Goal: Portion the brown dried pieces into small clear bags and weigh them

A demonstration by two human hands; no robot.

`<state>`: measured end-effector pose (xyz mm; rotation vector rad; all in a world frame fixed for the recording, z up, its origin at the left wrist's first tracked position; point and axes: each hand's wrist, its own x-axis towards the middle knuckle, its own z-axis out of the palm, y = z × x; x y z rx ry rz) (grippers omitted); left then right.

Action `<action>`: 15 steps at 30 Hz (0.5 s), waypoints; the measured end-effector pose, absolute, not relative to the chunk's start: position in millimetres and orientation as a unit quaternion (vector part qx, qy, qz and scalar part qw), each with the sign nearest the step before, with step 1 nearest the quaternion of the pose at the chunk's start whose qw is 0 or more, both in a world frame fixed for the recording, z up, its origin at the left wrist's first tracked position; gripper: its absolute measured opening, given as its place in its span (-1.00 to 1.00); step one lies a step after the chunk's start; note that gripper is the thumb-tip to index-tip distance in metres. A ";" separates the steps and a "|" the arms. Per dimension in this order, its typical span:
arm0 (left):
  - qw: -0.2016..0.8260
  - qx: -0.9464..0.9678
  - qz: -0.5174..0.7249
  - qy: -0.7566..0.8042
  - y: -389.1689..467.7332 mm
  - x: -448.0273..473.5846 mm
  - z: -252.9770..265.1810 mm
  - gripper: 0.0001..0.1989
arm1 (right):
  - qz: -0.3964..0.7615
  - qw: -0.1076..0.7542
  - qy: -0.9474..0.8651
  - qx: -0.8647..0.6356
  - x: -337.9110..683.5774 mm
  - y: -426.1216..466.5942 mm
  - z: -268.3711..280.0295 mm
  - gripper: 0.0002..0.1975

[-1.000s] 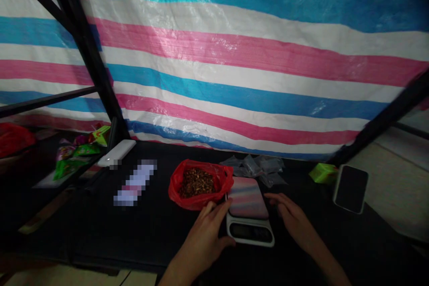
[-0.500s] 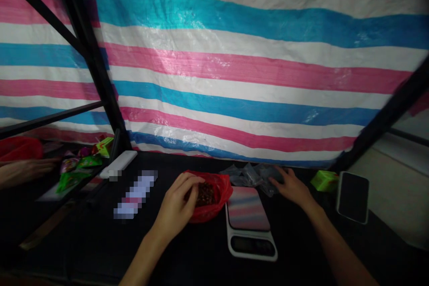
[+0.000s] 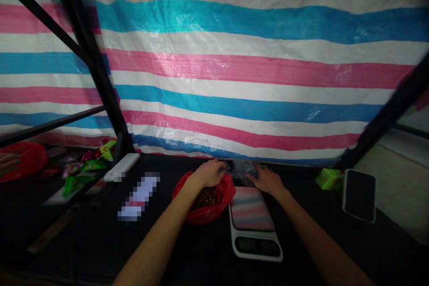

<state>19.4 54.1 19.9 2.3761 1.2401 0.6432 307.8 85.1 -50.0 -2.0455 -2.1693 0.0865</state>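
Clear plastic bags [image 3: 241, 168] lie crumpled behind a kitchen scale [image 3: 251, 209], between my two hands. Reaching over a red plastic bag [image 3: 208, 215], my left hand [image 3: 211, 172] has its fingers curled on the left end of the clear bags. My right hand [image 3: 268, 179] has its fingers closed on their right end, just behind the scale. Small brown dried pieces [image 3: 205, 198] fill the open red bag, which stands against the scale's left side. Nothing lies on the scale's plate.
A phone [image 3: 360, 195] leans at the right beside a green box [image 3: 329, 178]. On the left lie a white device [image 3: 122, 166] and a blurred-out strip [image 3: 140, 196]. Beyond a black frame post [image 3: 100, 85] are snack packets [image 3: 78, 183], another red bag [image 3: 28, 163] and another person's hand [image 3: 8, 164].
My left hand has moved from the red bag up to the clear plastic bags. My right hand has shifted left, bunching these bags together. The other person's hand has drawn back to the left.
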 end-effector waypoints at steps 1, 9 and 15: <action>0.201 0.850 0.217 0.437 65.3 21.5 15.3 -0.75 | 0.037 0.082 -0.731 -0.676 304.6 86.1 -47.6 -0.26; 0.230 0.857 0.210 0.410 90.5 15.4 -14.8 -0.74 | 0.095 0.174 -0.755 -0.625 312.4 85.6 -26.5 -0.58; 0.229 0.838 0.327 0.373 65.3 0.1 14.7 -0.68 | 0.068 0.293 -0.715 -0.631 330.2 66.2 -0.6 -0.59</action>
